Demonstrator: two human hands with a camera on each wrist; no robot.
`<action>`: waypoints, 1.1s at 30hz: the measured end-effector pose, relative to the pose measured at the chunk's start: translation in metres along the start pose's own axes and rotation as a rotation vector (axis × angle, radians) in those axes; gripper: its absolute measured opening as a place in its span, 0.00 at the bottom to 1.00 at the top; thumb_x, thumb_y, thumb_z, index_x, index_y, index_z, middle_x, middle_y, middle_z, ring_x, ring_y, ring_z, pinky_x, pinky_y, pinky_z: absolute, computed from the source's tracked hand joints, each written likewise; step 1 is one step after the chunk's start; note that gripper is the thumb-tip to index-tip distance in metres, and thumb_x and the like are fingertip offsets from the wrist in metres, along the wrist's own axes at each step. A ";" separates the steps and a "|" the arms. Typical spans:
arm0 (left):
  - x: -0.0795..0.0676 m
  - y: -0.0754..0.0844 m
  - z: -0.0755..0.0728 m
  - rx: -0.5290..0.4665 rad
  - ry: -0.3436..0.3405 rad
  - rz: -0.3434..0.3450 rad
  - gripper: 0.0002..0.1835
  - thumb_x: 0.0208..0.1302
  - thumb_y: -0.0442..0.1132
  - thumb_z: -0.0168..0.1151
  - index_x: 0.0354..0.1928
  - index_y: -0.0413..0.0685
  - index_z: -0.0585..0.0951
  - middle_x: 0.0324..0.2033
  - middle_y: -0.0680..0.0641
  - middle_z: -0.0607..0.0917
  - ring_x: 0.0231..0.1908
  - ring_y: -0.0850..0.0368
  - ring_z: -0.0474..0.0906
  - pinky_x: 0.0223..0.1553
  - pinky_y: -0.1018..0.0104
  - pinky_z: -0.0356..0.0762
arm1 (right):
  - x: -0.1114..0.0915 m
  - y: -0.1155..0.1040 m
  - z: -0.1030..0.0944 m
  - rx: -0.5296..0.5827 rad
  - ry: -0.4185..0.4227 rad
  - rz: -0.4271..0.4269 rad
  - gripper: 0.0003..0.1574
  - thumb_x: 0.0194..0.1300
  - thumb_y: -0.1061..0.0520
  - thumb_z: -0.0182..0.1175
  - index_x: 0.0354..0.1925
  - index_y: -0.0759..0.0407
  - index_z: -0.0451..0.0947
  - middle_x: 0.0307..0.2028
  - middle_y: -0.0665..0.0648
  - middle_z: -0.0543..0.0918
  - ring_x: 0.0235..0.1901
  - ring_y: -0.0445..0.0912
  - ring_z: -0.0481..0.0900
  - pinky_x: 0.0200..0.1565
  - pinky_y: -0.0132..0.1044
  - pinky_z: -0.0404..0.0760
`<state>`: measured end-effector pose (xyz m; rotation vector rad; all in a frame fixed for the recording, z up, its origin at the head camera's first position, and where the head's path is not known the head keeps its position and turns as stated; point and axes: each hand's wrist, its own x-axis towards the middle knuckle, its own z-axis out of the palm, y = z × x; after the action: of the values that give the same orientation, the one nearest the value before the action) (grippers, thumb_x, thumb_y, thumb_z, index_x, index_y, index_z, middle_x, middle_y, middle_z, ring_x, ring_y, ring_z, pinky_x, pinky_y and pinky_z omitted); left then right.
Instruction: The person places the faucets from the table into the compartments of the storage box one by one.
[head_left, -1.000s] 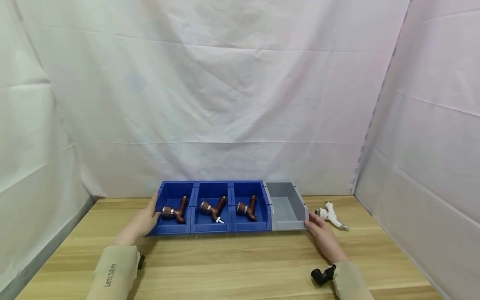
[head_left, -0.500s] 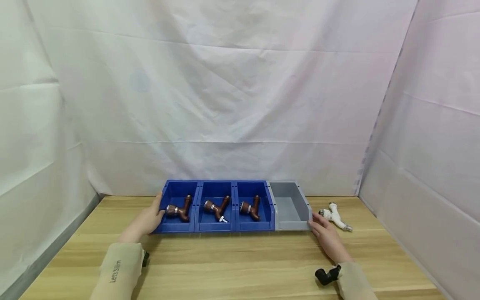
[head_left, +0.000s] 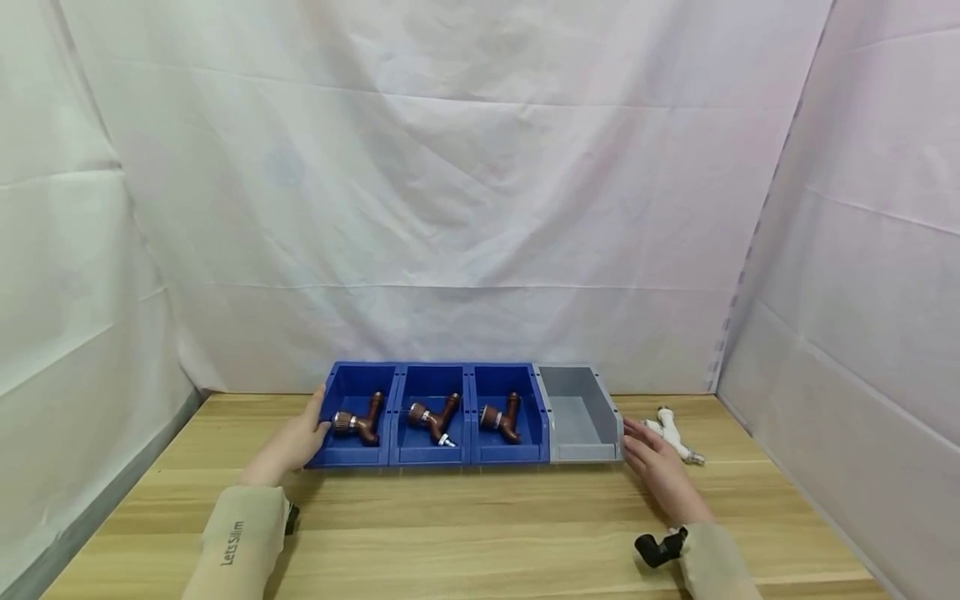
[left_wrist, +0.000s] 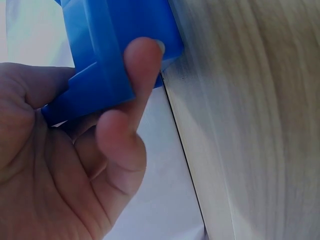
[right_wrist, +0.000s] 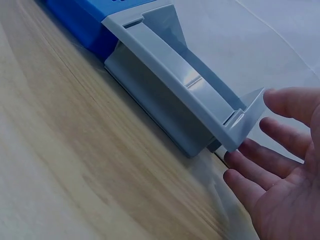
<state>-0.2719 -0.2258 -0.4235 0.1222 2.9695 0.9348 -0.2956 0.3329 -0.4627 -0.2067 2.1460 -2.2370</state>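
Note:
Three blue bins [head_left: 431,455] and a grey bin [head_left: 581,452] stand joined in a row. Each blue bin holds a brown faucet: the left faucet [head_left: 366,425], the middle faucet [head_left: 435,421] and the right faucet [head_left: 504,419]. Nothing lies inside the grey one. My left hand [head_left: 296,435] grips the outer wall of the leftmost blue bin, thumb on one side and fingers on the other [left_wrist: 115,95]. At the opposite end my right hand [head_left: 663,471] has loosely spread fingers at the grey bin's front corner [right_wrist: 232,142]; the thumb tip is at its edge.
Behind my right hand a white faucet [head_left: 672,435] lies on the wooden table [head_left: 465,533], its handle partly covered by the fingers. White cloth [head_left: 480,208] hangs close behind the bins and along both sides.
The whole head view has shifted slightly. My right hand has loosened at the grey bin's corner and moved a little right, covering part of the white faucet. The left hand keeps its grip.

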 end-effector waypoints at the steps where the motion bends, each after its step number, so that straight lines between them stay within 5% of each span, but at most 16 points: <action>1: 0.000 0.000 0.000 0.002 0.002 -0.001 0.36 0.68 0.39 0.40 0.67 0.51 0.30 0.38 0.27 0.75 0.06 0.55 0.66 0.11 0.61 0.67 | 0.000 0.000 0.000 0.007 0.000 -0.010 0.37 0.63 0.56 0.52 0.64 0.67 0.50 0.60 0.61 0.59 0.49 0.32 0.69 0.51 0.31 0.66; 10: 0.001 -0.003 0.000 0.022 0.012 0.003 0.36 0.67 0.39 0.40 0.67 0.50 0.30 0.35 0.30 0.76 0.07 0.56 0.65 0.11 0.61 0.67 | -0.002 -0.012 -0.010 -0.067 -0.001 -0.051 0.35 0.65 0.57 0.48 0.64 0.70 0.48 0.57 0.57 0.65 0.54 0.40 0.68 0.55 0.41 0.60; 15: -0.001 -0.002 -0.001 0.019 0.009 -0.003 0.36 0.67 0.40 0.39 0.67 0.52 0.29 0.44 0.27 0.72 0.08 0.56 0.65 0.12 0.62 0.66 | 0.001 -0.024 -0.018 -0.164 -0.029 -0.105 0.34 0.67 0.56 0.46 0.63 0.72 0.47 0.52 0.49 0.68 0.51 0.37 0.69 0.53 0.33 0.65; 20: -0.001 0.002 -0.001 0.041 0.011 0.017 0.36 0.67 0.40 0.39 0.67 0.49 0.30 0.51 0.24 0.67 0.11 0.56 0.69 0.14 0.62 0.65 | 0.006 -0.029 -0.032 -0.262 -0.022 -0.133 0.33 0.66 0.54 0.47 0.64 0.66 0.51 0.59 0.63 0.62 0.55 0.43 0.65 0.51 0.32 0.68; 28: 0.000 0.003 0.000 0.053 0.017 0.019 0.36 0.67 0.38 0.40 0.67 0.46 0.31 0.41 0.27 0.75 0.12 0.56 0.69 0.15 0.62 0.65 | 0.006 -0.050 -0.039 -0.564 0.068 -0.078 0.39 0.64 0.42 0.46 0.64 0.64 0.53 0.60 0.69 0.59 0.55 0.56 0.63 0.51 0.53 0.64; 33: 0.000 0.000 0.000 0.064 0.020 0.018 0.36 0.67 0.38 0.40 0.67 0.46 0.31 0.47 0.25 0.71 0.15 0.56 0.71 0.17 0.62 0.64 | 0.008 -0.054 -0.045 -0.564 0.068 -0.038 0.42 0.63 0.41 0.47 0.64 0.65 0.51 0.59 0.69 0.60 0.54 0.53 0.65 0.52 0.54 0.63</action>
<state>-0.2717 -0.2259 -0.4232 0.1416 3.0225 0.8487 -0.3051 0.3795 -0.4095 -0.1852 2.7777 -1.6154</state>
